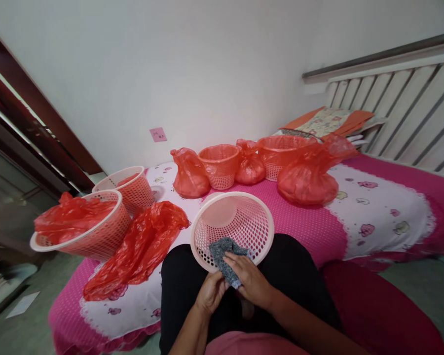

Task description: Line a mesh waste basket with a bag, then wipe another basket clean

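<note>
A pale pink plastic mesh basket [240, 217] lies tilted on my lap, its opening toward me. My right hand [249, 281] presses a grey cloth [224, 252] against the inside of the basket's near rim, fingers closed over the cloth. My left hand [210, 292] grips the basket's lower rim just below the cloth, fingers curled. My black trousers [296, 276] lie under the basket.
A pink bed [355, 217] holds more mesh baskets [220, 165], tied red plastic bags [307, 180], and a loose red bag [140, 246]. Two baskets [96, 231] at left, one stuffed with red plastic. White headboard [403, 113] at right, wall behind.
</note>
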